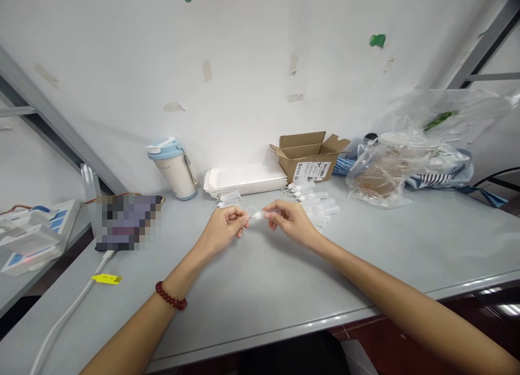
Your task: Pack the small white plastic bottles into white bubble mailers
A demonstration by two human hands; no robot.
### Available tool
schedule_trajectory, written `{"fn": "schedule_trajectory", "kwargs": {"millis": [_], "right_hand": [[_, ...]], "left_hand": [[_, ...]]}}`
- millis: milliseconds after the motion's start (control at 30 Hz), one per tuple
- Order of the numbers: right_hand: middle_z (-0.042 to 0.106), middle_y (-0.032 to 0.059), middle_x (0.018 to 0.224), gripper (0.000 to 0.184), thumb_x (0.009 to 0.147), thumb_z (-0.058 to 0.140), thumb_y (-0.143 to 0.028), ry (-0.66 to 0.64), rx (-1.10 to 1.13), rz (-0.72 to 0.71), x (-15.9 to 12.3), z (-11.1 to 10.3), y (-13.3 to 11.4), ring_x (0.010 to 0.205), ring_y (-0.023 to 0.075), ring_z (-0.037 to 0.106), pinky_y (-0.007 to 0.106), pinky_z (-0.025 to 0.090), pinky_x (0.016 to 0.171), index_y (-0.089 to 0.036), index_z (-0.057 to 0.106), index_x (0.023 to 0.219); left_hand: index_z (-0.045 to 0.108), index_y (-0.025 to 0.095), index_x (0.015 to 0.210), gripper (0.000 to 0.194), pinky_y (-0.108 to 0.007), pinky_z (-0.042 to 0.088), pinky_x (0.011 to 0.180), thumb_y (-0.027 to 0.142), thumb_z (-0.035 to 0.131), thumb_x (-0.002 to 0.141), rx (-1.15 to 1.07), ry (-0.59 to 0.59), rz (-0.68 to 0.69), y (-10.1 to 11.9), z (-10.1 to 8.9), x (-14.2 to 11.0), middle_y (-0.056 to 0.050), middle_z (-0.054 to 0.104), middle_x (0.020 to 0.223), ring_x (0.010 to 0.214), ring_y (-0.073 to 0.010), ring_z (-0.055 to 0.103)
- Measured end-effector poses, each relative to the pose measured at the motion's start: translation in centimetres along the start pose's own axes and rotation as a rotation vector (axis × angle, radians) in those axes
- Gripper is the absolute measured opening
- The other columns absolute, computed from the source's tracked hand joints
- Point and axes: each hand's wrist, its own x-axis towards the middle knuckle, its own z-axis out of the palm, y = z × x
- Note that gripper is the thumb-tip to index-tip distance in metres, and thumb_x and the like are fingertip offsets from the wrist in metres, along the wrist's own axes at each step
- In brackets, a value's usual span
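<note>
My bare right forearm (pixel 390 288) leads to the right hand (pixel 293 222), pinching a small translucent white bottle (pixel 259 215) crosswise, tip toward my left hand (pixel 224 227), fingertips together, hold unclear.

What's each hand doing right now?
Left hand: fingertips pinched closed by the bottle's tip; grip on it unclear.
Right hand: closed, holding a small white-capped bottle.

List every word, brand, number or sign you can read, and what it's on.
None legible.
White label on cardboard box: print and barcodes, too small.
Yellow tag: dark marks, too small.
Tumbler: faint lettering, unreadable.
Phone: screen pixelated.
</note>
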Motion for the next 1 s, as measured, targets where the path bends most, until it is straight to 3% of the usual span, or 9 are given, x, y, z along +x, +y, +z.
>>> {"fn": "schedule_trajectory", "kwargs": {"millis": [200,333,533,633,767,1000], "right_hand": [[0.063,0.0002,0.067,0.021,0.083,0.055,-0.035,-0.061,-0.069,-0.021,0.1,0.0,0.2,0.057,0.0116,0.059,0.025,0.049,0.057,-0.017,0.063,0.090],[0.067,0.0065,0.089,0.025,0.085,0.055,-0.041,-0.150,-0.385,-0.131,1.0,-2.0,-0.1,0.082,0.0173,0.062,0.027,0.047,0.067,-0.018,0.064,0.089],[0.063,0.0138,0.105,0.029,0.091,0.046,-0.035,0.217,-0.892,-0.109,2.7,-7.8,2.1,0.102,0.0272,0.055,0.038,0.042,0.086,-0.015,0.064,0.101],[0.062,0.0162,0.110,0.030,0.088,0.047,-0.024,0.239,-1.047,-0.048,3.1,-10.0,3.9,0.106,0.0306,0.052,0.042,0.040,0.090,-0.014,0.063,0.112],[0.060,0.0163,0.117,0.037,0.087,0.044,-0.016,0.204,-1.087,-0.029,3.4,-11.2,5.7,0.109,0.0296,0.052,0.041,0.040,0.093,-0.013,0.060,0.120],[0.065,0.0099,0.115,0.037,0.081,0.046,-0.009,0.195,-0.950,0.022,3.9,-12.0,6.4,0.107,0.0225,0.059,0.032,0.042,0.094,-0.016,0.067,0.110]], "left_hand": [[0.058,0.016,0.066,0.023,-0.022,0.037,0.045,0.038,0.059,0.072,0.050,-0.049,-0.014,-0.1,0.0,0.2,0.000,0.059,0.059,0.044,-0.0077,0.045],[0.060,0.016,0.069,0.024,-0.023,0.039,0.047,0.040,0.062,0.069,0.082,0.021,0.033,-1.1,-1.7,1.1,-0.001,0.062,0.062,0.045,-0.0085,0.047],[0.061,0.015,0.068,0.025,-0.024,0.038,0.050,0.040,0.065,0.064,0.109,0.320,0.063,-3.2,-5.4,2.7,-0.001,0.061,0.061,0.046,-0.0082,0.045],[0.061,0.015,0.068,0.026,-0.023,0.036,0.049,0.039,0.065,0.063,0.087,0.358,0.045,-4.1,-5.7,3.1,-0.001,0.060,0.061,0.046,-0.0080,0.044],[0.061,0.014,0.067,0.028,-0.024,0.035,0.049,0.041,0.065,0.060,0.085,0.388,0.019,-5.0,-5.4,3.3,0.000,0.058,0.058,0.046,-0.0085,0.043],[0.060,0.015,0.067,0.033,-0.025,0.034,0.051,0.047,0.063,0.062,0.144,0.362,-0.021,-6.3,-5.9,3.6,-0.001,0.058,0.058,0.045,-0.0096,0.043]]}}
